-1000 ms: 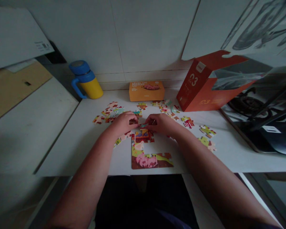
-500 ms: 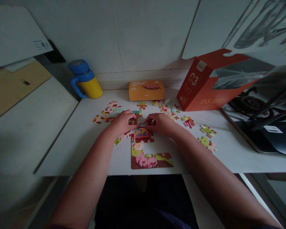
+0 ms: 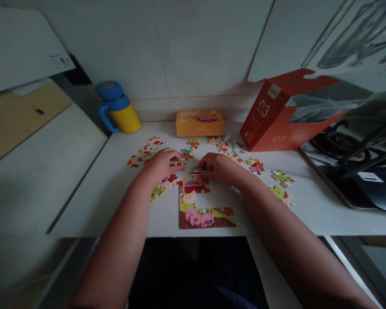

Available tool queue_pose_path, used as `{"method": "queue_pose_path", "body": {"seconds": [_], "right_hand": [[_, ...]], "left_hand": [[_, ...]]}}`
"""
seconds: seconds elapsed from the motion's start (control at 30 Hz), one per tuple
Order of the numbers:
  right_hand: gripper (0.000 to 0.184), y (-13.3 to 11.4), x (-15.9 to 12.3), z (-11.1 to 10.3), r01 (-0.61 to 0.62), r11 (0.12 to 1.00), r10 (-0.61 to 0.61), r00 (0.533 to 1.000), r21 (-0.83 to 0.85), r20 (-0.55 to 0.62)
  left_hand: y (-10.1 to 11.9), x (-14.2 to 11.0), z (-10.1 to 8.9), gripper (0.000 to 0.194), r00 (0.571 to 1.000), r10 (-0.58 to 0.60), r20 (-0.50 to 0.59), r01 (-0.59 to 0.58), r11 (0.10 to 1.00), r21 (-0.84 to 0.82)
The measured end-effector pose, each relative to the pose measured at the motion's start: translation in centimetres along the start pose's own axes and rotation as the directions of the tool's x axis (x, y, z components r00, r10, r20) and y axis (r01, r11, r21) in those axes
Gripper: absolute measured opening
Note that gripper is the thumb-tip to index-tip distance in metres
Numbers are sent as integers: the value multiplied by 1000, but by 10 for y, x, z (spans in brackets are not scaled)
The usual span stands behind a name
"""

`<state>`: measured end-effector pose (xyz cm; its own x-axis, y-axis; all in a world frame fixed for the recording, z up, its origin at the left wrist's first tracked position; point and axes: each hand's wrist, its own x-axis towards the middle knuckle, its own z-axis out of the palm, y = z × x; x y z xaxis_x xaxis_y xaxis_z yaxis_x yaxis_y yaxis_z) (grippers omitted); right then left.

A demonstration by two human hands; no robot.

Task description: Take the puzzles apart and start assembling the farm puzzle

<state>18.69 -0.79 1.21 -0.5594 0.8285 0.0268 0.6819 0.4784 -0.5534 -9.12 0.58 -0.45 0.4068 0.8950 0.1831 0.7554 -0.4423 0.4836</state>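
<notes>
On the white tabletop a partly joined jigsaw puzzle forms an L, with a pink spotted pig along its bottom strip. Just above its upper end, my right hand pinches a puzzle piece with dark red and teal on it. My left hand is to the left of that, thumb and fingers curled about a brownish puzzle piece, partly hidden by the fingers. Joined puzzle pieces, green and pink, lie below the left hand. A loose piece with a teal figure lies between and beyond the hands.
Several loose pieces lie at the back left, back right and far right. Against the wall stand a blue-and-yellow flask, an orange puzzle box and a tall red box. A gas stove borders the right side.
My hands have moved apart: the left has drawn back leftward with its piece, while the right stays above the joined puzzle with its piece now more visible. The view has shifted slightly.
</notes>
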Motion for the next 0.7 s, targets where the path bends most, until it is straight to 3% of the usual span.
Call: {"method": "queue_pose_path", "body": {"seconds": [0.43, 0.57, 0.7], "right_hand": [[22, 2, -2, 3, 14, 1000, -14, 1000, -14, 12], [22, -2, -2, 3, 55, 997, -55, 998, -45, -3], [24, -7, -3, 3, 131, 991, -130, 989, -20, 64]], "left_hand": [[-3, -2, 0, 19, 1000, 28, -6, -28, 1000, 7], [-2, -3, -2, 16, 1000, 19, -3, -19, 1000, 8], [-1, -3, -3, 15, 1000, 14, -6, -14, 1000, 21]]}}
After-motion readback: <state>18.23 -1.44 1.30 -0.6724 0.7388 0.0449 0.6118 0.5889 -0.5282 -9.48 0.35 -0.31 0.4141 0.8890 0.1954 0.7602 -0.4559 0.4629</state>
